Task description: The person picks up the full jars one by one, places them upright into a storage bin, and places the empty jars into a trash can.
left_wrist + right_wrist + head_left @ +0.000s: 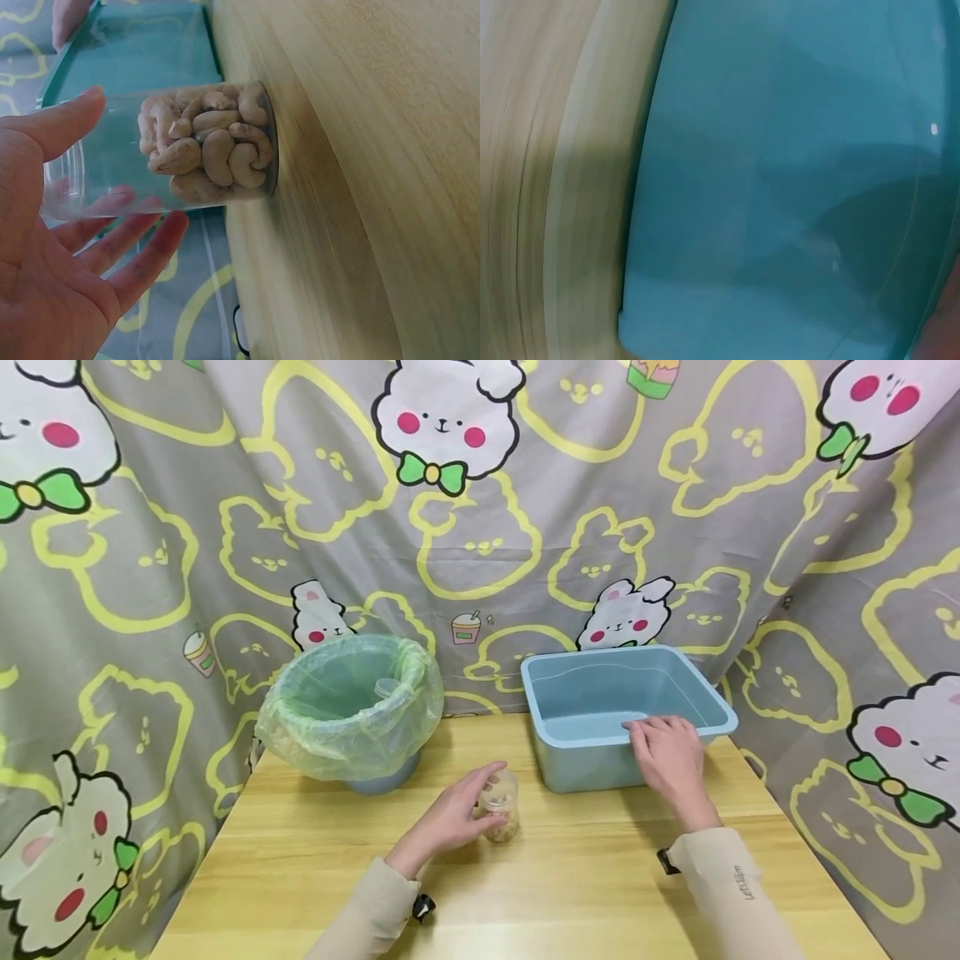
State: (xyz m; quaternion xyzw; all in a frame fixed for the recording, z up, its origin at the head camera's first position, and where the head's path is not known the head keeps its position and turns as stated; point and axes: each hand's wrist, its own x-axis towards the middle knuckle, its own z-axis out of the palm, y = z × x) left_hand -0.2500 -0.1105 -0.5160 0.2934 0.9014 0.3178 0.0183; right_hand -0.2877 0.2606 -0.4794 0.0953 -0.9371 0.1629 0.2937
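Observation:
In the head view, a clear plastic jar [501, 817] stands upright on the table. My left hand [455, 812] is beside it, thumb and fingers spread about its upper part. The left wrist view shows cashew nuts [217, 154] filling the jar's lower part, the thumb [71, 124] on one side and loosely bent fingers [150, 259] on the other. My right hand [670, 756] rests over the front rim of a blue-grey plastic tub [592, 768], fingers reaching over it. Only a sliver of that hand [941, 330] shows in the right wrist view, beside the tub's wall [727, 187].
A bin [375, 781] lined with a thin green bag [315, 747] stands at the back left. A small clear round plastic piece [386, 687] sits inside its rim. The wooden table [570, 902] backs onto a patterned curtain [480, 518].

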